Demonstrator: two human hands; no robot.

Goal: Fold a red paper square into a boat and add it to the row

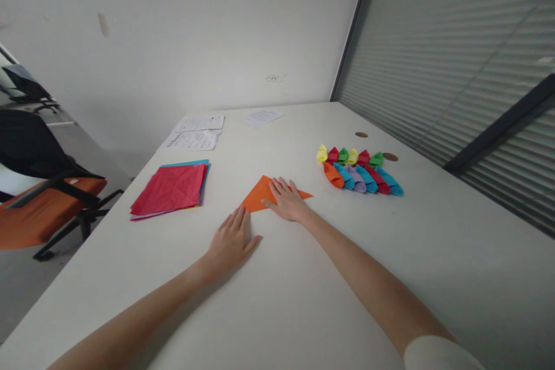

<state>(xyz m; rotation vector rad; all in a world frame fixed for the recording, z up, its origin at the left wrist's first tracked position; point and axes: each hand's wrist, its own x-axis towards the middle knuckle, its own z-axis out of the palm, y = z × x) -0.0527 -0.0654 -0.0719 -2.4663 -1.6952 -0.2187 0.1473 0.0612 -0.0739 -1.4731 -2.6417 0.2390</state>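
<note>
An orange sheet folded into a triangle (258, 193) lies on the white table, its peak pointing away from me. My right hand (285, 199) rests flat on its right half, fingers extended, covering part of it. At the triangle's left corner, the fingertips of my left hand (232, 240) touch the edge, with the palm down on the table and the thumb spread. To the left sits a stack of square sheets (171, 188), red on top with blue showing beneath. Over on the right are two rows of folded colored pieces (355, 176).
Several printed papers (195, 133) lie at the table's far left, and another printed sheet (262, 118) is near the wall. Two round holes are in the tabletop (433, 214) by the blinds (459, 52). An orange-seated office chair (47, 196) stands left of the table.
</note>
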